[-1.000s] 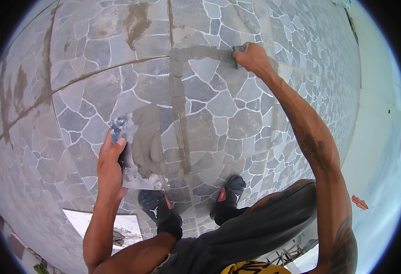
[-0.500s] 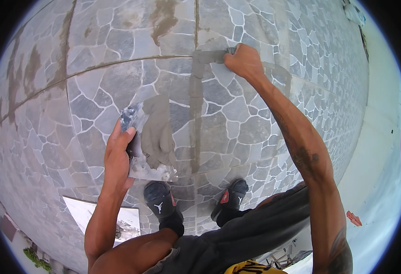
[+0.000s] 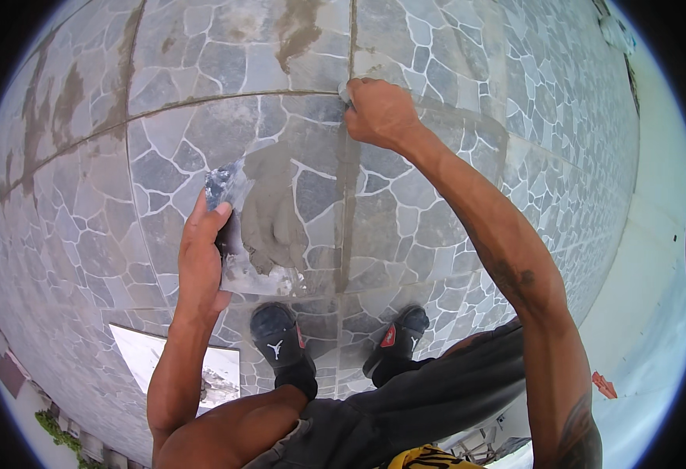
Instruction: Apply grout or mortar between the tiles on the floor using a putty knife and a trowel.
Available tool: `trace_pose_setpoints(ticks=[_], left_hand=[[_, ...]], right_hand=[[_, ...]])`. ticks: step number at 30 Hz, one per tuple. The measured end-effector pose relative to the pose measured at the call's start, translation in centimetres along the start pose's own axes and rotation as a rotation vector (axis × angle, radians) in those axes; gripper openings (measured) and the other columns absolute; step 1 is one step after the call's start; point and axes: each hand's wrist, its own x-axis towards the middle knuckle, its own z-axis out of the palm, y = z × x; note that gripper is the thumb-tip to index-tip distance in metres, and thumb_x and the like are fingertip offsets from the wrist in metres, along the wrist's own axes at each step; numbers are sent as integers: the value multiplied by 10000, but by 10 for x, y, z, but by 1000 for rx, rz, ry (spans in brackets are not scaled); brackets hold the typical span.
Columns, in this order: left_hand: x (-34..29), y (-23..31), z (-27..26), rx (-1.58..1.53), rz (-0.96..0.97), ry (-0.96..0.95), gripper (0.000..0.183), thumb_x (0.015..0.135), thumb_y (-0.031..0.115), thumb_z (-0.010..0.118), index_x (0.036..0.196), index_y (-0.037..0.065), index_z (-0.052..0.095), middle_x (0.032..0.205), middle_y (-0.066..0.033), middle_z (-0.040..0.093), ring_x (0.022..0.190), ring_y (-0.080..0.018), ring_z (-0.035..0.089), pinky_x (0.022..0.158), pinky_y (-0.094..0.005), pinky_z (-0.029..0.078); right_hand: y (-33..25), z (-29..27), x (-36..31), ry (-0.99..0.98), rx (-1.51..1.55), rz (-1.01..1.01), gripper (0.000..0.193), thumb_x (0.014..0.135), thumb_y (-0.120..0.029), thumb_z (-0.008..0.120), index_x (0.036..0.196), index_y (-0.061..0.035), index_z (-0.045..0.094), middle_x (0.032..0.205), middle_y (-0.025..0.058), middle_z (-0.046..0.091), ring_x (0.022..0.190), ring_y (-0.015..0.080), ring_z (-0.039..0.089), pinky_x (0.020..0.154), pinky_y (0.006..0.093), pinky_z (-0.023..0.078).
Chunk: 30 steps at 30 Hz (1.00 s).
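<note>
My left hand (image 3: 201, 262) grips a metal trowel (image 3: 251, 234) loaded with grey wet grout, held flat above the stone-pattern tiled floor (image 3: 163, 141). My right hand (image 3: 380, 112) is closed around a small tool that is mostly hidden, and presses it onto a grout joint (image 3: 351, 47) where two joints meet. A damp grey smear of grout (image 3: 346, 203) runs along the joint from my right hand down toward my feet.
My two black shoes (image 3: 280, 344) stand on the tiles below the trowel. A white board with grout residue (image 3: 175, 363) lies at lower left. Dried grout stains (image 3: 300, 31) mark the far tiles. A pale wall or ledge (image 3: 648, 258) runs along the right.
My right hand has moved along the joint toward the left of the view, to the crossing of joints. My left hand with the trowel has kept its place near my feet.
</note>
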Motion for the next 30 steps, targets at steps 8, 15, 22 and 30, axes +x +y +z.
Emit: trace_pose_setpoints(ticks=[8, 15, 22, 30], left_hand=[[-8, -21, -17, 11, 30, 90, 620, 907, 214, 520, 1444, -28, 326, 1297, -118, 515, 1144, -189, 519, 978, -299, 408], [-16, -44, -22, -37, 24, 81, 697, 892, 223, 556, 1470, -31, 260, 1284, -117, 512, 1143, -193, 520, 966, -310, 431], [-36, -65, -2, -62, 84, 37, 623, 903, 194, 537, 1444, -24, 317, 1238, -95, 543, 1101, -171, 542, 952, -310, 445], [-68, -69, 1, -130, 114, 65, 445, 914, 153, 513, 1333, 10, 476, 1171, -56, 582, 1047, -159, 565, 916, -315, 465]], right_hand=[[0, 7, -42, -106, -65, -326, 233, 724, -85, 572, 937, 8, 595, 923, 168, 637, 826, 385, 629, 722, 476, 522], [-14, 44, -124, -138, -73, -427, 228, 692, -28, 603, 919, -13, 596, 873, 136, 614, 811, 332, 630, 653, 432, 535], [-16, 72, -211, -161, -66, -491, 276, 639, -19, 647, 904, -6, 570, 859, 107, 591, 802, 278, 614, 563, 375, 527], [-41, 85, -311, -276, -10, -575, 252, 680, -89, 664, 905, 14, 621, 923, 139, 618, 838, 291, 624, 640, 378, 545]])
